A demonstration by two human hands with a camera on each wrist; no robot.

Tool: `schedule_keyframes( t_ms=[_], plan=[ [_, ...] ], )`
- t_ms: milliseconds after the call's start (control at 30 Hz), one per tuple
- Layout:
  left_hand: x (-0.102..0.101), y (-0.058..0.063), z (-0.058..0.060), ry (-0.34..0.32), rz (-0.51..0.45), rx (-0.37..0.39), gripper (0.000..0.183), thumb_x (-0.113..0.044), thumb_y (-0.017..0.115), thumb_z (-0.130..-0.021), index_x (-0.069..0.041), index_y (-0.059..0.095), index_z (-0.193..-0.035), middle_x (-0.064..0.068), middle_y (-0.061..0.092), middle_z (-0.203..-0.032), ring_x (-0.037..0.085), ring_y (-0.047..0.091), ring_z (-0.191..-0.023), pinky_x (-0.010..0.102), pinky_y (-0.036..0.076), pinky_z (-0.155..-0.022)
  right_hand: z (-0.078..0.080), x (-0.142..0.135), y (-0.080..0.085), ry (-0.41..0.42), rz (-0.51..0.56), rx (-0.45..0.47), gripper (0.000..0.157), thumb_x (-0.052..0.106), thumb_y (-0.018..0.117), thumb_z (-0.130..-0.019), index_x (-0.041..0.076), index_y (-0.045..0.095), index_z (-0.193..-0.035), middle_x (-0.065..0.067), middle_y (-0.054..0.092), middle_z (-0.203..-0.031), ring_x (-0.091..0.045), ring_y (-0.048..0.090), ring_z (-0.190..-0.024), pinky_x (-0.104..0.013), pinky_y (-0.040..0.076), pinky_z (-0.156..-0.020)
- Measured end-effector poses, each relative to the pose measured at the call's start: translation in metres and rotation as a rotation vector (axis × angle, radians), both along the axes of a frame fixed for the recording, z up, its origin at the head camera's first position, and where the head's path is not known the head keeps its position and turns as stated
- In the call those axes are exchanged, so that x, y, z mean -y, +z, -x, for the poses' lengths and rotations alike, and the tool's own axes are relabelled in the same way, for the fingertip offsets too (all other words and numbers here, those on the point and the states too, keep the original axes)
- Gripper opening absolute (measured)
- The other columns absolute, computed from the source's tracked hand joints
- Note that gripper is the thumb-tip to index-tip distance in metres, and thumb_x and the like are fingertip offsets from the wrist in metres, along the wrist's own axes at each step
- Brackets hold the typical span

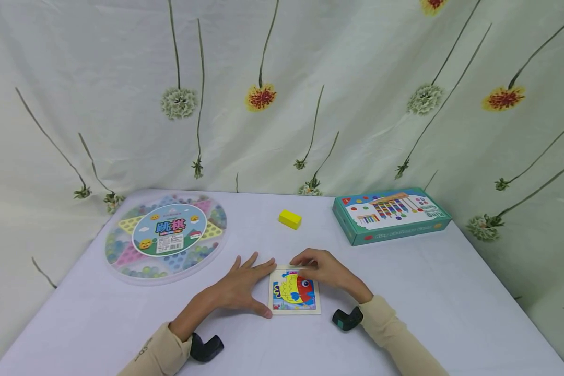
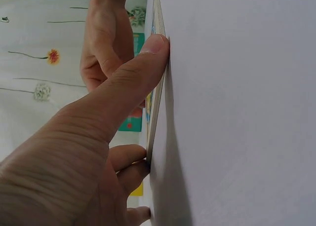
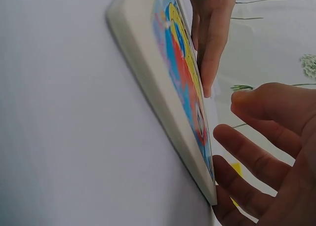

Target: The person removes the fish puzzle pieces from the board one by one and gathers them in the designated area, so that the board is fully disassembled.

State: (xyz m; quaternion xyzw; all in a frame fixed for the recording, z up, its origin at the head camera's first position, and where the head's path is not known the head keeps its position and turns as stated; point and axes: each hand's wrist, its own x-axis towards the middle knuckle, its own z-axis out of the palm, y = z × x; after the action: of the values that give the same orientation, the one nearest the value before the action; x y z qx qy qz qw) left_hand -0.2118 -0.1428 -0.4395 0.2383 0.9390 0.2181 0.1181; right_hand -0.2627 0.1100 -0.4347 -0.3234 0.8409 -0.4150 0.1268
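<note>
A small square wooden fish picture puzzle [image 1: 295,293] lies flat on the table, showing a yellow and red fish inside a pale frame. Along its left side, my left hand [image 1: 241,286] rests with fingers spread; in the left wrist view the thumb [image 2: 155,44] touches the frame's edge and other fingertips meet its far end. My right hand [image 1: 328,270] hovers over the puzzle's upper right part, fingers loosely bent. From the right wrist view, its thumb [image 3: 266,102] stands apart from the fingers, with nothing seen between them, and lower fingertips are at the frame's corner.
A yellow block [image 1: 290,219] sits behind the puzzle. To the left lies a round Chinese checkers set [image 1: 169,230] in clear packaging. A green game box [image 1: 390,215] is at the back right. Behind the table hangs a flowered cloth [image 1: 357,62].
</note>
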Motion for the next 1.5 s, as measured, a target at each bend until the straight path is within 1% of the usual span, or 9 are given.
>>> schedule_keyframes(
  t_ms=[100, 367, 533, 667, 833, 1000, 1500],
  plan=[
    [-0.0003, 0.0002, 0.0001, 0.000, -0.003, -0.006, 0.104, -0.058, 0.081, -0.062, -0.018, 0.038, -0.148, -0.003, 0.031, -0.155, 0.034, 0.005, -0.147, 0.062, -0.005, -0.113, 0.0002, 0.0035, 0.0001, 0.008, -0.015, 0.002, 0.025, 0.012, 0.065, -0.090, 0.009, 0.067, -0.115, -0.002, 0.065, -0.111, -0.018, 0.056, -0.102, -0.033, 0.048, -0.092],
    [-0.0016, 0.0006, 0.0004, 0.001, 0.000, -0.001, 0.105, -0.059, 0.081, -0.062, -0.018, 0.038, -0.148, -0.003, 0.032, -0.155, 0.035, 0.005, -0.147, 0.062, -0.005, -0.113, 0.0012, 0.0067, 0.0001, 0.030, -0.011, 0.023, 0.023, 0.007, 0.066, -0.089, 0.007, 0.069, -0.112, -0.004, 0.064, -0.108, -0.022, 0.056, -0.104, -0.041, 0.048, -0.094],
    [-0.0025, 0.0015, 0.0011, -0.002, 0.012, -0.002, 0.106, -0.061, 0.080, -0.061, -0.019, 0.037, -0.149, -0.003, 0.031, -0.156, 0.034, 0.005, -0.147, 0.062, -0.005, -0.114, 0.0008, 0.0074, 0.0001, 0.021, -0.036, 0.023, 0.022, 0.007, 0.067, -0.089, 0.009, 0.071, -0.110, -0.003, 0.061, -0.106, -0.021, 0.055, -0.105, -0.039, 0.049, -0.094],
    [-0.0024, 0.0018, 0.0011, -0.005, 0.014, -0.003, 0.106, -0.061, 0.080, -0.062, -0.018, 0.037, -0.149, -0.004, 0.030, -0.156, 0.034, 0.005, -0.147, 0.062, -0.005, -0.114, 0.0008, 0.0081, -0.0005, 0.028, -0.053, -0.005, 0.021, 0.008, 0.067, -0.088, 0.009, 0.072, -0.109, -0.003, 0.058, -0.106, -0.020, 0.052, -0.104, -0.037, 0.047, -0.092],
    [-0.0014, 0.0018, 0.0001, -0.010, 0.007, -0.007, 0.106, -0.061, 0.080, -0.062, -0.018, 0.037, -0.149, -0.003, 0.030, -0.156, 0.035, 0.005, -0.147, 0.063, -0.004, -0.113, -0.0008, 0.0092, -0.0007, 0.042, -0.108, -0.073, 0.022, 0.009, 0.067, -0.088, 0.011, 0.073, -0.109, -0.002, 0.057, -0.108, -0.020, 0.048, -0.106, -0.036, 0.043, -0.090],
    [-0.0002, 0.0015, -0.0005, -0.008, 0.007, -0.010, 0.106, -0.061, 0.080, -0.062, -0.018, 0.037, -0.149, -0.003, 0.030, -0.156, 0.035, 0.006, -0.147, 0.063, -0.004, -0.113, -0.0011, 0.0102, -0.0012, 0.058, -0.150, -0.127, 0.024, 0.010, 0.067, -0.088, 0.012, 0.072, -0.112, -0.002, 0.056, -0.109, -0.021, 0.046, -0.106, -0.037, 0.042, -0.089],
    [0.0011, -0.0033, 0.0009, -0.017, -0.004, -0.031, 0.106, -0.061, 0.080, -0.062, -0.016, 0.037, -0.149, -0.003, 0.031, -0.156, 0.036, 0.006, -0.147, 0.064, -0.003, -0.113, -0.0002, 0.0108, -0.0040, 0.077, -0.153, -0.139, 0.024, 0.010, 0.066, -0.089, 0.016, 0.073, -0.111, -0.001, 0.054, -0.107, -0.020, 0.044, -0.105, -0.034, 0.041, -0.087]
  ],
)
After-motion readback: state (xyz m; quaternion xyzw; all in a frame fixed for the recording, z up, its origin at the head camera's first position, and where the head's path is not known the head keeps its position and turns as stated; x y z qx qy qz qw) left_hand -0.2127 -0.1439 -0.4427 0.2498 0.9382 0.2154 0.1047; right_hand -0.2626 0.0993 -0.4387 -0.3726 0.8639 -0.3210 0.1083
